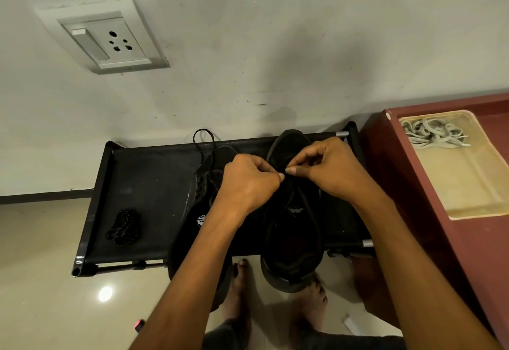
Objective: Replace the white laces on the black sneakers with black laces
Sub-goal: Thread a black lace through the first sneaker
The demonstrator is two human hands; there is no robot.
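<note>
Fingers: thumb and fingertips of both hands are curled tight and pinched together above the right sneaker's eyelets; what they pinch is dark and too fine to make out, probably a black lace.
Left hand [248, 184]: knuckles up, reaching across the left sneaker toward the right one.
Right hand [330, 169]: mirrors it, its fingertips almost touching those of the left.
Right sneaker [292, 228]: black, toe pointing to the wall, heel overhanging the near edge of the rack.
Left sneaker [198, 212]: black, just beside the other, with a black lace [205, 151] looping up from its eyelets past the rack's far rail.
Spare black lace [124, 227]: bundled on the rack's left side, well apart from the sneakers.
Rack [154, 184]: low, black fabric shelf, standing against the wall.
White laces [432, 132]: heaped in the far corner of a cream tray [468, 184] on a red-brown cabinet [413, 212] to the right.
Wall socket [102, 35]: white, upper left.
</note>
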